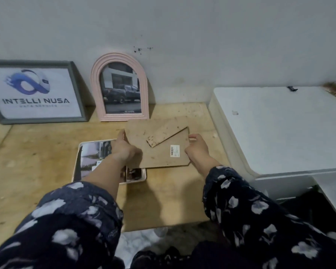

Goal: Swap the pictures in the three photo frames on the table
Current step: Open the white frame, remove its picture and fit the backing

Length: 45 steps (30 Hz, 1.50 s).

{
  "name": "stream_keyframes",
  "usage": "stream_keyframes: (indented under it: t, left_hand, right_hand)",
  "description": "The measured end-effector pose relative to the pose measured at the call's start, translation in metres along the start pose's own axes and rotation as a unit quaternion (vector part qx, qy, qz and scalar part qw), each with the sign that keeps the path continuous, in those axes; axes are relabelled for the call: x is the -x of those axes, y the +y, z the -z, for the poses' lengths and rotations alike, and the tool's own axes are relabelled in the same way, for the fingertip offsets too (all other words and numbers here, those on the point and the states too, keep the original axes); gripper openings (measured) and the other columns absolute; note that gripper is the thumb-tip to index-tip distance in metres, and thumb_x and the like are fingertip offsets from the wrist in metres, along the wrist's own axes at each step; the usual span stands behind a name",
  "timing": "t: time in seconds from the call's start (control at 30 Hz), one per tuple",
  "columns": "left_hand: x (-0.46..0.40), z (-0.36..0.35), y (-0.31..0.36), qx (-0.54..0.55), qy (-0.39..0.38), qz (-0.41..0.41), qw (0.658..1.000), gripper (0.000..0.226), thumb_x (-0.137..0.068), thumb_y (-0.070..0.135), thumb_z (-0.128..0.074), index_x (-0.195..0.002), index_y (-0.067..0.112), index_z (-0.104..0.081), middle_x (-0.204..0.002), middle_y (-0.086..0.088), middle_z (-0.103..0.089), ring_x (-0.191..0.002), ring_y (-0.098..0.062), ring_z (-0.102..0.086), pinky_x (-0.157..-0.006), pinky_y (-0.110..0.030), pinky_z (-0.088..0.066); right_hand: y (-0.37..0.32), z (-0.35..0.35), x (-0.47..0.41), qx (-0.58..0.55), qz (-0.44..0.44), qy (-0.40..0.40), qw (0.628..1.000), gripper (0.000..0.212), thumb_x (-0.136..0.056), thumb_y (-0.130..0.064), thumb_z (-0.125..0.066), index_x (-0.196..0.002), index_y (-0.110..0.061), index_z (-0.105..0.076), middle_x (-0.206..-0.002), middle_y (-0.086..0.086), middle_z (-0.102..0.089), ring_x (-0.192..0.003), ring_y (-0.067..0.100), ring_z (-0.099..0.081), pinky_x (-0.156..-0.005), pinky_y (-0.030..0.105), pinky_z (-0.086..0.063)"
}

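Note:
I hold a brown fibreboard frame backing with a fold-out stand and a barcode sticker above the wooden table. My left hand grips its left edge and my right hand grips its right edge. Beneath it, a light-rimmed photo frame lies flat with a picture showing, partly hidden by my left arm. A pink arched frame with a dark truck picture leans on the wall. To its left, a grey frame with a logo print leans there too.
A white cabinet or appliance top stands right of the table, slightly higher. The grey wall runs behind the frames. Dark clutter lies on the floor at lower right, beyond the table's front edge.

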<state>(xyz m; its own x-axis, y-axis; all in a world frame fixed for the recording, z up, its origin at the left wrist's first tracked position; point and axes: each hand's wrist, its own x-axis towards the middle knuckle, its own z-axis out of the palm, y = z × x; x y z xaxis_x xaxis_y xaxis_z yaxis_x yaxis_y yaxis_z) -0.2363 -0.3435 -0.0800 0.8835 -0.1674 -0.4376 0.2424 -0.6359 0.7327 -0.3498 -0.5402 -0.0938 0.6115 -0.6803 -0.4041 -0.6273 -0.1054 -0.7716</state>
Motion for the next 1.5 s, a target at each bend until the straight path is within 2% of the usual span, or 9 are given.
stream_keyframes:
  t: [0.13,0.3,0.53,0.73,0.97,1.1,1.2,1.37,1.5]
  left_hand:
    - [0.006,0.052,-0.034,0.01,0.028,0.008,1.0,0.102,-0.073,0.002,-0.078,-0.152,0.027,-0.02,-0.141,-0.01,-0.043,-0.13,-0.035,-0.042,-0.107,-0.052,-0.039]
    - [0.011,0.106,-0.075,-0.017,0.049,0.027,0.998,0.111,-0.065,0.001,-0.083,-0.151,0.032,-0.02,-0.143,-0.011,-0.036,-0.13,-0.036,-0.041,-0.107,-0.054,-0.039]
    - [0.012,0.129,-0.105,-0.072,0.035,-0.023,0.996,0.112,-0.071,0.008,-0.083,-0.154,0.025,-0.011,-0.15,-0.011,-0.02,-0.134,-0.033,-0.035,-0.112,-0.04,-0.029]
    - [0.008,0.124,-0.119,-0.113,0.02,-0.047,0.992,0.113,-0.072,0.011,-0.082,-0.155,0.028,-0.007,-0.145,-0.006,-0.027,-0.132,-0.031,-0.036,-0.112,-0.044,-0.034]
    - [0.004,0.126,-0.124,-0.141,0.025,-0.05,0.988,0.111,-0.073,0.014,-0.082,-0.155,0.025,-0.006,-0.144,-0.007,-0.026,-0.132,-0.032,-0.034,-0.11,-0.047,-0.036]
    - [0.005,0.122,-0.127,-0.166,0.023,-0.041,0.985,0.106,-0.076,0.017,-0.08,-0.154,0.024,-0.009,-0.144,-0.007,-0.027,-0.132,-0.032,-0.033,-0.109,-0.047,-0.037]
    - [0.007,0.12,-0.129,-0.194,0.023,-0.029,0.98,0.1,-0.077,0.022,-0.079,-0.153,0.023,-0.013,-0.142,-0.007,-0.028,-0.132,-0.03,-0.031,-0.109,-0.045,-0.035]
    - [0.01,0.118,-0.124,-0.263,0.024,-0.021,0.964,0.079,-0.08,0.028,-0.076,-0.144,0.021,-0.03,-0.128,-0.008,-0.034,-0.124,-0.029,-0.034,-0.1,-0.044,-0.038]
    - [0.008,0.12,-0.121,-0.305,0.004,-0.016,0.952,0.08,-0.082,0.032,-0.074,-0.146,0.02,-0.028,-0.127,-0.009,-0.034,-0.122,-0.029,-0.032,-0.099,-0.044,-0.039]
  right_hand:
    - [-0.021,-0.048,0.012,0.017,0.043,-0.039,0.998,0.045,-0.077,-0.003,-0.051,-0.111,-0.034,-0.048,-0.099,-0.001,-0.067,-0.085,0.022,-0.066,-0.076,0.04,-0.058]
    - [-0.028,-0.09,0.037,0.057,0.083,-0.103,0.99,0.065,-0.075,0.006,-0.059,-0.129,-0.028,-0.049,-0.089,-0.004,-0.062,-0.089,0.02,-0.063,-0.084,0.045,-0.056]
    - [-0.021,-0.123,0.052,0.035,0.1,-0.063,0.992,0.064,-0.072,0.006,-0.058,-0.124,-0.032,-0.054,-0.086,-0.008,-0.061,-0.088,0.019,-0.063,-0.082,0.046,-0.056]
    - [-0.009,-0.129,0.059,0.034,0.097,-0.025,0.994,0.063,-0.075,0.011,-0.052,-0.128,-0.024,-0.054,-0.084,-0.007,-0.057,-0.091,0.022,-0.062,-0.08,0.041,-0.056]
    - [-0.012,-0.133,0.064,0.049,0.094,-0.043,0.993,0.067,-0.077,0.013,-0.055,-0.134,-0.022,-0.05,-0.091,-0.005,-0.056,-0.094,0.024,-0.062,-0.076,0.045,-0.058]
    - [-0.01,-0.133,0.067,0.135,0.129,-0.071,0.98,0.07,-0.077,0.01,-0.054,-0.14,-0.021,-0.045,-0.114,0.0,-0.051,-0.103,0.024,-0.057,-0.083,0.045,-0.057]
    - [-0.01,-0.128,0.066,0.216,0.142,-0.093,0.961,0.07,-0.083,0.004,-0.052,-0.147,-0.02,-0.036,-0.125,0.004,-0.044,-0.115,0.024,-0.049,-0.097,0.039,-0.049]
    - [-0.015,-0.12,0.063,0.325,0.148,-0.135,0.924,0.064,-0.091,-0.01,-0.052,-0.15,-0.023,-0.03,-0.12,0.005,-0.044,-0.117,0.027,-0.044,-0.101,0.041,-0.043]
    - [-0.025,-0.113,0.062,0.41,0.151,-0.163,0.885,0.059,-0.095,-0.022,-0.05,-0.149,-0.026,-0.029,-0.132,0.008,-0.043,-0.124,0.03,-0.04,-0.1,0.043,-0.042]
